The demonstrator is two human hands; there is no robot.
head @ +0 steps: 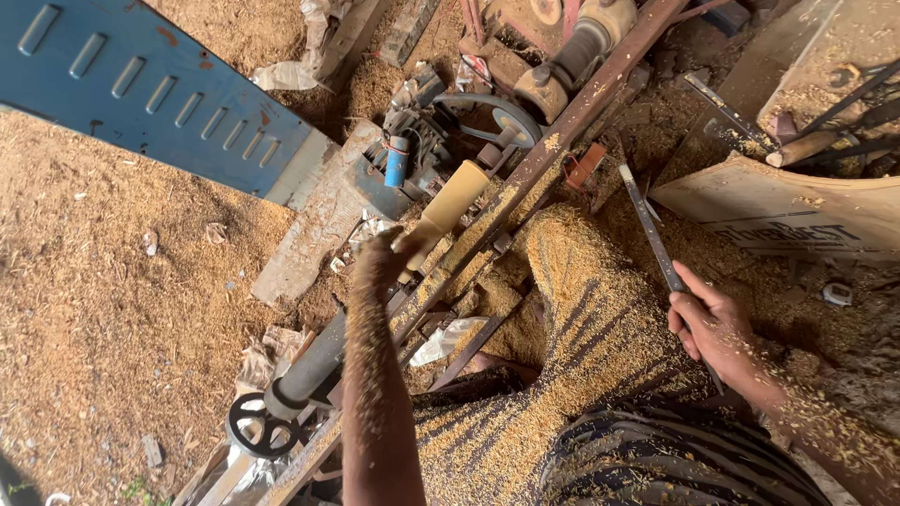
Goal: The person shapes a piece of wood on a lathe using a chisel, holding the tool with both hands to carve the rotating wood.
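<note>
1. Left hand [380,255], coated in sawdust, rests on the pale spindle [448,208] mounted on the lathe [525,178]; grip unclear.
2. Right hand [710,323] closed around the chisel [650,236], right of the lathe.

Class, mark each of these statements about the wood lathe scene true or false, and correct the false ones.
1. The left hand rests on the pale wooden piece mounted on the lathe. True.
2. The right hand is empty. False: it grips a long flat metal tool.
3. Sawdust covers the person's lap and forearms. True.
4. The louvred metal panel at upper left is red. False: it is blue.
5. A black handwheel sits at the near end of the lathe. True.
</note>
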